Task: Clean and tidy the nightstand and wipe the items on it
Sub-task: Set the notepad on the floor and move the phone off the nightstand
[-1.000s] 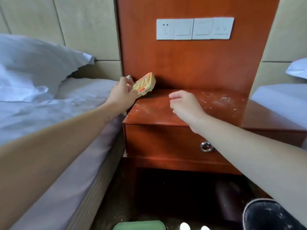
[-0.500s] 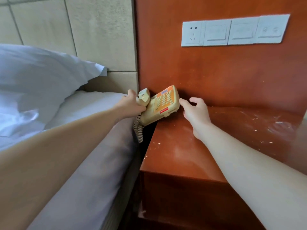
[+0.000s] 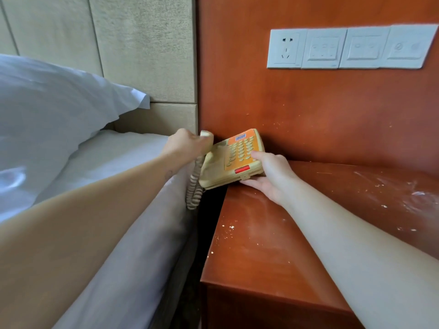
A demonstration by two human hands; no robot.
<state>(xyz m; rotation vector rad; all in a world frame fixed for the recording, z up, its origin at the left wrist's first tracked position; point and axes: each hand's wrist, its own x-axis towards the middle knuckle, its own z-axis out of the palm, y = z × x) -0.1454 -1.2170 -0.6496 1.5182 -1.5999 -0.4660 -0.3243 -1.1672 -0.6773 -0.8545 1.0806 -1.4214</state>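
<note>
A beige telephone base (image 3: 221,167) with an orange keypad panel is tilted up at the back left corner of the reddish wooden nightstand (image 3: 273,245). My right hand (image 3: 268,176) holds its right front corner, thumb on the keypad and fingers underneath. My left hand (image 3: 185,146) grips the beige handset (image 3: 206,136) just left of the base. The coiled cord (image 3: 193,188) hangs down into the gap between bed and nightstand. White crumbs and dusty smears cover the nightstand top.
A bed with a grey sheet (image 3: 123,233) and a white pillow (image 3: 47,115) lies close on the left. A wooden back panel carries a socket and switch plate (image 3: 349,47). Beige padded wall panels stand behind the bed.
The view has closed in on the nightstand's left corner. My right hand reached across and took hold of the phone base. My left hand still holds the handset.
</note>
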